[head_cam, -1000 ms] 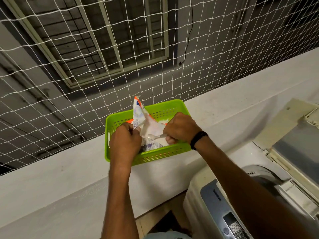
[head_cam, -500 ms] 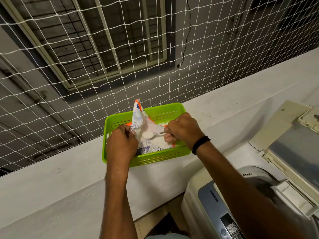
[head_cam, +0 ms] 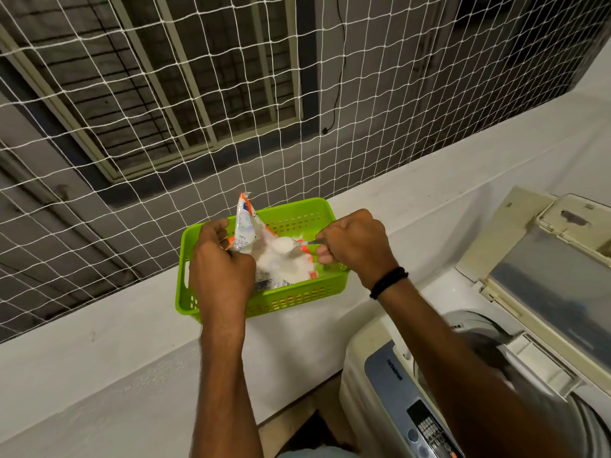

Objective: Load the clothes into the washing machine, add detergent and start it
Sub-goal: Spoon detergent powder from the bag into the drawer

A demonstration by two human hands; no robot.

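The detergent packet, a crinkly white plastic pouch with orange edges, is standing open inside a green basket, and loose white powder is showing in its mouth. The left hand is gripping the pouch's left edge and holding it open, while the right hand is clenching the thin handle of a metal spoon, whose bowl is heaped with powder above the opening. So the detergent step looks to be under way. The next move is likely calling for a level, unhurried carry down to the right, since the fine powder would spill easily. The basket, rigid perforated plastic, is sitting on a smooth pale surface. Beside it, the top-loading washing machine is waiting with its lid raised, though the arm is hiding the drum's contents.
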